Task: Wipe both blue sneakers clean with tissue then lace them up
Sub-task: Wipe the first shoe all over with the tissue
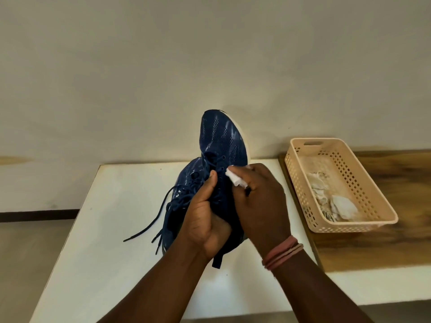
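White table (112,229): right hand (261,201) wiping sneaker (221,138) with tissue (235,178).

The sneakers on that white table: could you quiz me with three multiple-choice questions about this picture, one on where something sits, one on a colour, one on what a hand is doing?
1. Where does the perforated basket stand?
A. On the white table, left of the sneakers
B. On the wooden surface, right of the white table
C. On the floor

2. What colour are the laces?
A. White
B. Red
C. Dark blue

3. What is the right hand doing?
A. Holding white tissue against the raised sneaker
B. Resting flat on the table
C. Reaching into the basket

Answers:
1 B: the basket stands on the wooden surface beside the white table.
2 C: the loose ends trailing onto the table match the sneakers.
3 A: the tissue shows at its fingers, against the raised sneaker, which the left hand grips.
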